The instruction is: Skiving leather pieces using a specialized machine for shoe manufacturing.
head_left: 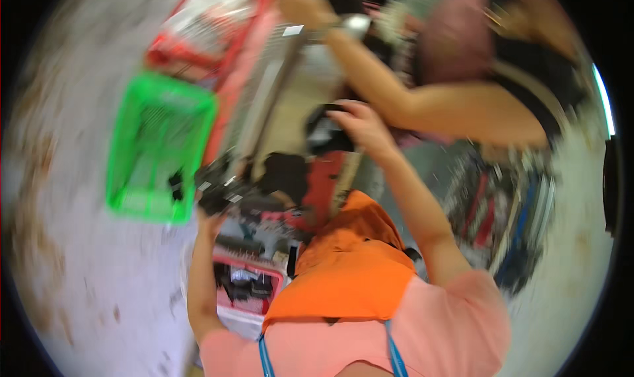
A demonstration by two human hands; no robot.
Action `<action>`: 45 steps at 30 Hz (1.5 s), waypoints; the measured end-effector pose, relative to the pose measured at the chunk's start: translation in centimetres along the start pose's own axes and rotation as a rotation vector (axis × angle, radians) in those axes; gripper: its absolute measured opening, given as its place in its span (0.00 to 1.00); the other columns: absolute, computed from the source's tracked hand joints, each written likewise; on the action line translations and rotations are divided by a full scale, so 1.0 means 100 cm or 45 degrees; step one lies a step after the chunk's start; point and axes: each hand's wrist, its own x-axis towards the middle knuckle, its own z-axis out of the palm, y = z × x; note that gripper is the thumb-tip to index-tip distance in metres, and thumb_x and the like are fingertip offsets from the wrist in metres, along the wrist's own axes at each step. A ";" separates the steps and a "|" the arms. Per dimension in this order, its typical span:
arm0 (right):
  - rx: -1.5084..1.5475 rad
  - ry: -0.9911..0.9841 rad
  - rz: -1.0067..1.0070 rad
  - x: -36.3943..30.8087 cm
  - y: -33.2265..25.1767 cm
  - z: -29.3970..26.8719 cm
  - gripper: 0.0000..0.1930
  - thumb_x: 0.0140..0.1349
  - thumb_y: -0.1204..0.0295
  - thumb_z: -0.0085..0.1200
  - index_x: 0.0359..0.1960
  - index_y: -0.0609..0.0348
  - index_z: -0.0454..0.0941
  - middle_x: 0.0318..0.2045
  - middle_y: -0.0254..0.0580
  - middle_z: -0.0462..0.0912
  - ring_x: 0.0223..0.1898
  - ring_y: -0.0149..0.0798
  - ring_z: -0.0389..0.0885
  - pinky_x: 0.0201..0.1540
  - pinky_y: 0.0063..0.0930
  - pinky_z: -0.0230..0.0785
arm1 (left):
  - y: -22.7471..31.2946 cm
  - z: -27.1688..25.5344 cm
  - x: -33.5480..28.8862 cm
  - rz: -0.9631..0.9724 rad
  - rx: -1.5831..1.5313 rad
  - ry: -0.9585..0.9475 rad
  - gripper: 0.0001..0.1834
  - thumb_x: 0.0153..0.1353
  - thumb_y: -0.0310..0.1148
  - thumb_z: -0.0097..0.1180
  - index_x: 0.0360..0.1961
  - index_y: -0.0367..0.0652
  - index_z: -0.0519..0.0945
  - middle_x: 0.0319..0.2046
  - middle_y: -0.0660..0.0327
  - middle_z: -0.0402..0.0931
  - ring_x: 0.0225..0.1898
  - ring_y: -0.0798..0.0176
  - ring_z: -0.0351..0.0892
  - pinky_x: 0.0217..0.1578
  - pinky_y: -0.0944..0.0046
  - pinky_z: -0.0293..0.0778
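Note:
My left hand [210, 220] is closed around a bunch of dark, flat pieces with small white tags [221, 189], beside the lower right edge of a green plastic basket [115, 159]. Motion blur hides the kind of these pieces. One small black piece [176, 184] shows at the basket's right wall. My right hand [370, 131] has its fingers curled at the edge of a black item with a pale, shiny patch [323, 131], over the work table [285, 127]. Its fingertips seem to grip the item, though the blur softens them.
Across the table another person's arm [376, 80] reaches over from the right. A red crate with clear plastic bags [211, 24] lies beyond the basket. Near my left forearm is a pink-rimmed basket of dark pieces [281, 281]. Bundled strips [489, 212] are at right.

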 end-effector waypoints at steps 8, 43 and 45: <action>-0.866 0.525 -1.062 -0.028 -0.043 0.082 0.09 0.52 0.64 0.52 0.21 0.54 0.71 0.18 0.40 0.74 0.23 0.42 0.78 0.21 0.36 0.69 | 0.129 -0.143 0.136 -0.394 -1.065 0.602 0.19 0.56 0.23 0.50 0.51 0.34 0.70 0.44 0.57 0.71 0.48 0.64 0.67 0.52 0.64 0.62; -1.082 -0.178 -0.292 0.044 -0.029 0.052 0.13 0.49 0.65 0.57 0.28 0.64 0.76 0.28 0.54 0.77 0.36 0.54 0.76 0.37 0.43 0.68 | 0.071 -0.076 0.233 -0.411 -0.631 -0.517 0.09 0.56 0.30 0.51 0.34 0.35 0.77 0.33 0.59 0.75 0.36 0.68 0.73 0.39 0.66 0.68; -0.890 -0.161 -0.313 0.039 -0.026 0.053 0.12 0.49 0.65 0.57 0.28 0.63 0.77 0.27 0.52 0.78 0.34 0.54 0.77 0.38 0.42 0.68 | 0.069 -0.075 0.230 -0.431 -0.666 -0.468 0.11 0.55 0.32 0.54 0.35 0.33 0.76 0.33 0.59 0.75 0.37 0.69 0.73 0.40 0.67 0.67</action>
